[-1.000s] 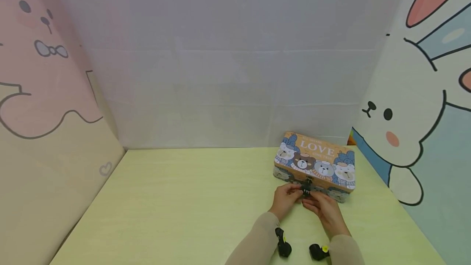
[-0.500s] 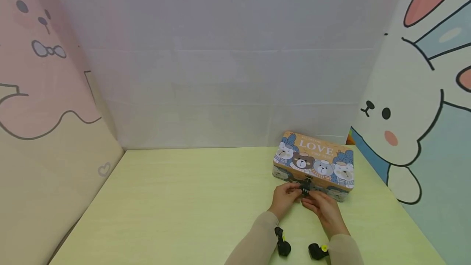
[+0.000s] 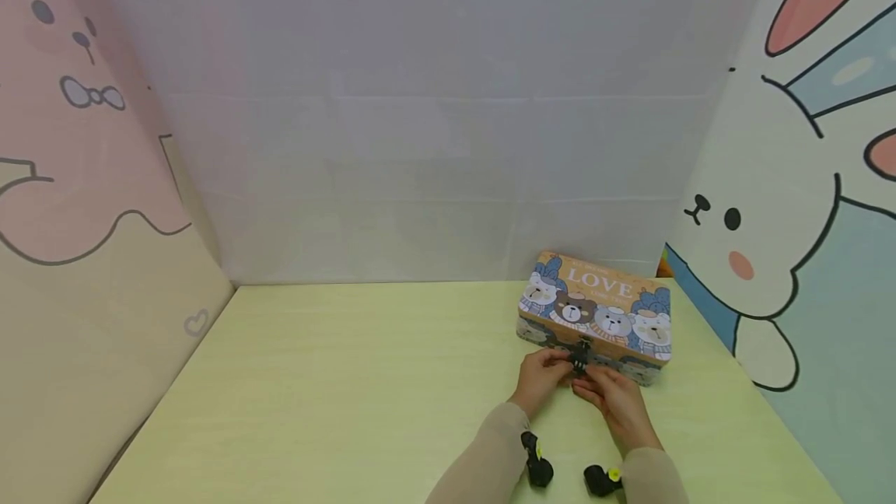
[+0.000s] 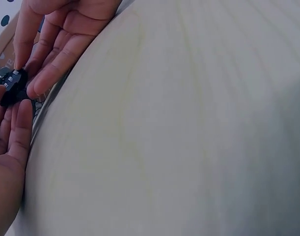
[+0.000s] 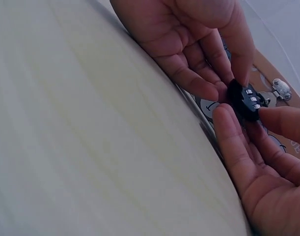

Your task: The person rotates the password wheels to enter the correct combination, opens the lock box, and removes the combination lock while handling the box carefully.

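Note:
A black combination padlock (image 5: pixel 244 101) with a row of number wheels sits at the front of an orange tin box (image 3: pixel 595 306) printed with bears and "LOVE". A metal latch (image 5: pixel 281 89) shows right beside the padlock. My left hand (image 3: pixel 540 381) pinches the padlock from the left side. From the other side, my right hand (image 3: pixel 621 404) pinches it too, with the thumb by the number wheels. Both hands also show around the padlock in the left wrist view, the left hand (image 4: pixel 7 162) low and the right hand (image 4: pixel 73 29) above. Fingers hide part of the padlock body.
The box stands slantwise near the back right of the pale yellow table (image 3: pixel 336 387). A grey-white wall (image 3: pixel 448 115) rises behind it, and a rabbit-print panel (image 3: pixel 791 255) borders the right. Black pieces with yellow parts (image 3: pixel 537 463) sit beside the forearms.
The head view has shifted very slightly. Both hands stay at the padlock, and the box keeps its place.

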